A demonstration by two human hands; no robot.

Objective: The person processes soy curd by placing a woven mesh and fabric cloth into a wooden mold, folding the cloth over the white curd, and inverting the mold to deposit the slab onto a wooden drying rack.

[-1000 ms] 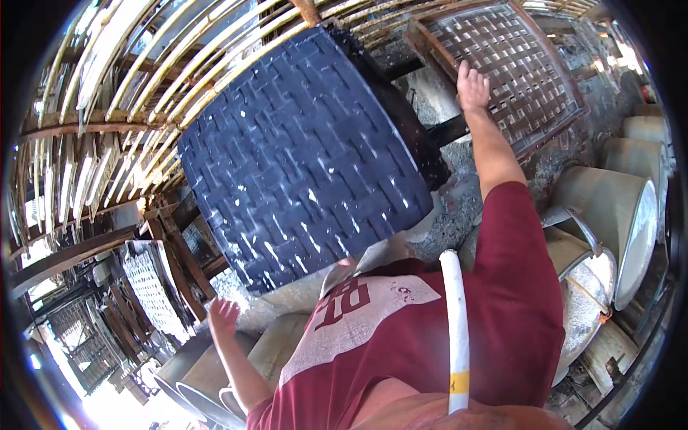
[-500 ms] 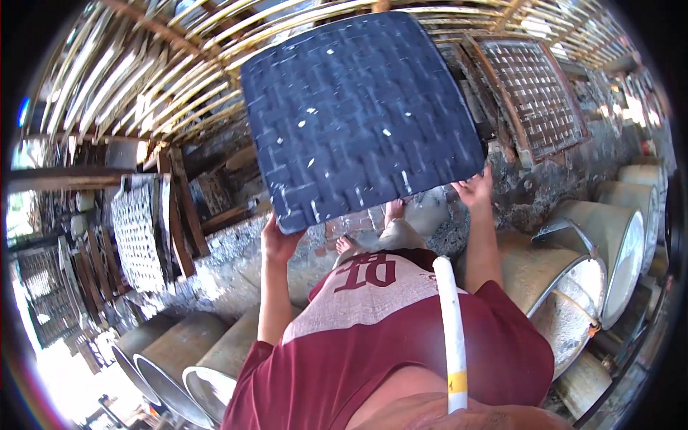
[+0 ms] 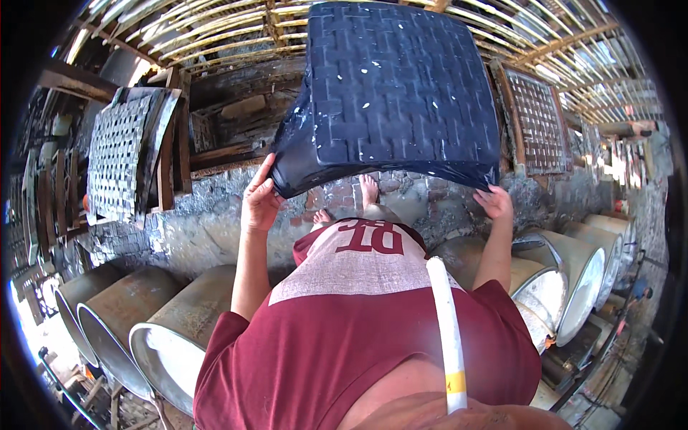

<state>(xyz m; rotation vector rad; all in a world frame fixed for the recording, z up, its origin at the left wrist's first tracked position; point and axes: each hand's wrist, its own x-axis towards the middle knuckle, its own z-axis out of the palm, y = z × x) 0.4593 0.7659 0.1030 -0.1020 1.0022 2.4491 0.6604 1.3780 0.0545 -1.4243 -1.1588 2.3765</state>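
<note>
A dark blue-black plastic sheet (image 3: 401, 86) lies over a squarish, flat thing in front of me. A woven strip pattern presses up through the sheet, and small white flecks dot its top. What lies under it is hidden. My left hand (image 3: 262, 203) pinches the sheet's near left corner, which stretches out loose and shiny beside the flat part. At the near right corner, my right hand (image 3: 496, 203) has the sheet's edge between thumb and fingers. Between the two hands the near edge hangs in a shallow curve.
Woven panels in wooden frames lean at the left (image 3: 122, 154) and right (image 3: 536, 122). Large metal drums (image 3: 193, 308) lie on their sides to both sides of me, their round mouths facing back. A bamboo slat rack (image 3: 229, 36) spans the far side. Brick floor (image 3: 401, 193) shows around my bare feet.
The sheet's left side is now pulled outward and hangs loose from the flat part. My left hand has moved left and up, my right hand slightly right. The view has shifted.
</note>
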